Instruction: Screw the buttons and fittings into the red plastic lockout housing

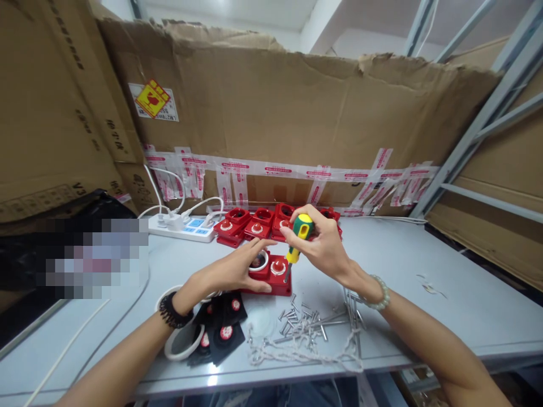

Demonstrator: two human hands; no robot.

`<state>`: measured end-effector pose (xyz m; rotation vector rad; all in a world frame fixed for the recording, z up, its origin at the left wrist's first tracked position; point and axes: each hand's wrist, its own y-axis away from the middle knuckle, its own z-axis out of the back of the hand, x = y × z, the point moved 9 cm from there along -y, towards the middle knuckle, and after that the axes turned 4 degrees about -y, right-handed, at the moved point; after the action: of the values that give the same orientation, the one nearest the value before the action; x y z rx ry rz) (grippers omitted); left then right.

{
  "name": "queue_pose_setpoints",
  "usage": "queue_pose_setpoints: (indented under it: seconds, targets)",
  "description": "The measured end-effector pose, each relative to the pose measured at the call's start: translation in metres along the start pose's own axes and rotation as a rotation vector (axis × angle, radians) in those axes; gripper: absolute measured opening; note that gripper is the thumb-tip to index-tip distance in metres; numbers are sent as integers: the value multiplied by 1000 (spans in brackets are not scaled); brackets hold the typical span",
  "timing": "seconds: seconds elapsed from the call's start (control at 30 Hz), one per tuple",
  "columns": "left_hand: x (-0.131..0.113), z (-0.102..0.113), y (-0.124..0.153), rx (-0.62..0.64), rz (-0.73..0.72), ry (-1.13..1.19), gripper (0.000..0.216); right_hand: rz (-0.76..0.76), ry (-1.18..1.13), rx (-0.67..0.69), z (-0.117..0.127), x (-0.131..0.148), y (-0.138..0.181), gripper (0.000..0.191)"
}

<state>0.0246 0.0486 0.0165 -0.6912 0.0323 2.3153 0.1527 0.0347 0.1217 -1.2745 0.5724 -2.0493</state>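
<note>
My right hand [324, 249] is closed around the green and yellow handle of a screwdriver [302, 227]. Its shaft slants down, and the tip meets the near right corner of a red plastic housing [275, 286], apparently on a screw there. My left hand [235, 268] grips the housing's left part, thumb along the front and fingers across the top. A white ring [265, 261] around a dark round opening shows between those fingers. On the housing's right half sits a red dome [278, 265] with a white jagged edge.
Behind stand several similar red units [257, 227] and a white power strip [197, 232] with plugged cables. Nearer lie loose screws [291, 325], knotted white string [305, 357], black square pieces [227, 339] and a white-rimmed ring [182, 351]. A cardboard wall [271, 113] closes off the back.
</note>
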Motion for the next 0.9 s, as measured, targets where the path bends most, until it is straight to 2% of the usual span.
queue_pose_setpoints:
  seconds: [0.13,0.2,0.3,0.37,0.47,0.57,0.67,0.77,0.9]
  targets:
    - [14,7,7,23,49,89,96,-12,-26,-71,12,-6,-3,23]
    - [24,9,10,48,100,122,97,-24,-61,-125,20,-8,-5,24]
    - [23,17,10,26,76,170,93,1,-98,-238,40,-2,-6,23]
    - [17,31,9,-67,42,196,90,34,-101,-294,53,5,-4,21]
    - [5,56,11,-272,27,214,89,62,-44,-351,70,13,1,18]
    - [-8,72,16,-419,1,179,89,48,68,-316,74,9,9,14]
    - [-19,72,17,-472,-43,87,88,5,173,-199,68,-4,16,14]
    - [-19,62,13,-464,-51,43,85,-73,222,-135,70,-18,24,19]
    - [-11,47,6,-408,-19,103,84,-214,233,-190,93,-35,33,21]
